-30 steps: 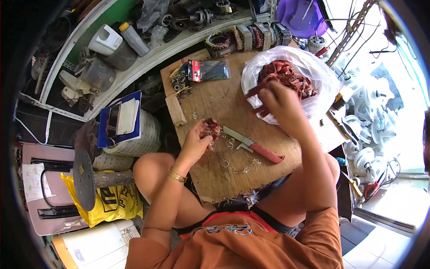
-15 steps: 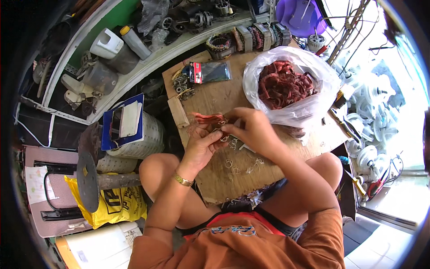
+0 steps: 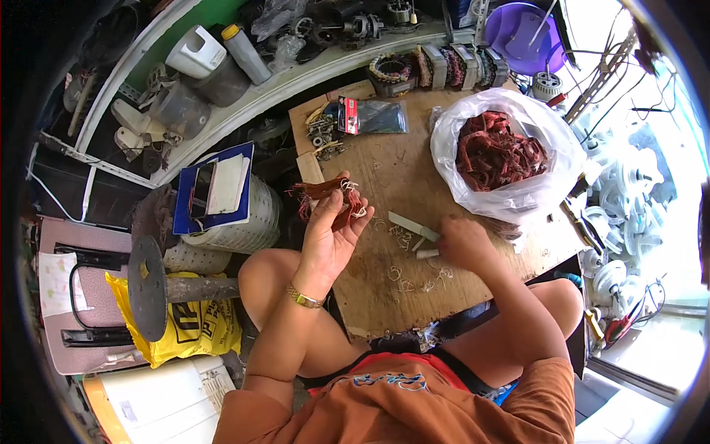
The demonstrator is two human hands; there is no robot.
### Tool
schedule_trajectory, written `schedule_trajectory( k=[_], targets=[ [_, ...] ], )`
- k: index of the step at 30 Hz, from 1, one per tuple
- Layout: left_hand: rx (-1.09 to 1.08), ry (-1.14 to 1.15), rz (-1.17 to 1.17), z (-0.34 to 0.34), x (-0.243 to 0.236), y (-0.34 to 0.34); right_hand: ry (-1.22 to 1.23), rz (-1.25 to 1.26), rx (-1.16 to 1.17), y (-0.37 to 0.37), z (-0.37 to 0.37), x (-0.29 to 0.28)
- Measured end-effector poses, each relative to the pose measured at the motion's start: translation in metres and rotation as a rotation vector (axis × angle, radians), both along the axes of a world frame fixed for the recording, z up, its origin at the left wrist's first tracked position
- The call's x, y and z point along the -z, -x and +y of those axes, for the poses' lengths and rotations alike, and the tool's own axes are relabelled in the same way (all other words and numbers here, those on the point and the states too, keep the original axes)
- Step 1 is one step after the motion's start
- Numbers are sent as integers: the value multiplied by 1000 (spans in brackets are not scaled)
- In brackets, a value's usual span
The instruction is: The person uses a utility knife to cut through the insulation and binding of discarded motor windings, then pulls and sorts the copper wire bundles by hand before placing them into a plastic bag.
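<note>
Raised above the left part of the wooden board, my left hand [image 3: 329,240] is closed round a bundle of reddish copper wire [image 3: 320,194]. Loops of white string [image 3: 350,188] wrap the bundle, and its cut ends fan out to the left. Lower and to the right, my right hand [image 3: 467,243] has its fingers curled at the end of a knife with a flat, pale blade [image 3: 413,225]. The handle is hidden in that hand. A short white stick [image 3: 427,254] lies just below the blade. Several loose bits of white string [image 3: 403,281] are scattered nearby.
A clear plastic bag [image 3: 452,159] full of reddish wire scraps [image 3: 499,152] stands on the board [image 3: 370,307]. Behind it is a row of motor stators [image 3: 436,66]. Small metal parts [image 3: 323,133] and a flat packet [image 3: 381,117] lie at the far left.
My hands have moved apart: the left lifts the wire bundle to the left, and the right has gone from the bundle down to the knife. The whole view has shifted slightly.
</note>
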State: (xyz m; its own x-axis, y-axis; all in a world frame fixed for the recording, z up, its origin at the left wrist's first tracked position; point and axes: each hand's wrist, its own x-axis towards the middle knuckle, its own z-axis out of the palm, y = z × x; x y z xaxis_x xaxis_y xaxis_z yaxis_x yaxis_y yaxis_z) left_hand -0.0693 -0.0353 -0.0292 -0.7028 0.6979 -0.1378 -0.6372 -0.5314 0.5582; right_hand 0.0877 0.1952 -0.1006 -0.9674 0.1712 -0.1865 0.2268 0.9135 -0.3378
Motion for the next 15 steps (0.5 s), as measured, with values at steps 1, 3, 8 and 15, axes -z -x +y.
schedule_trajectory(
  k=[1, 3, 8, 15],
  targets=[
    [-7, 15, 2, -1, 1, 0, 1, -1, -5, 2, 1, -7],
    [-45, 69, 46, -2, 1, -2, 208, 343, 59, 5, 7, -22],
    [-130, 226, 152, 16, -1, -17, 581, 591, 152, 21, -27, -66],
    [-120, 185, 206, 19, 7, -24, 393, 677, 2, 32, -62, -115]
  ],
)
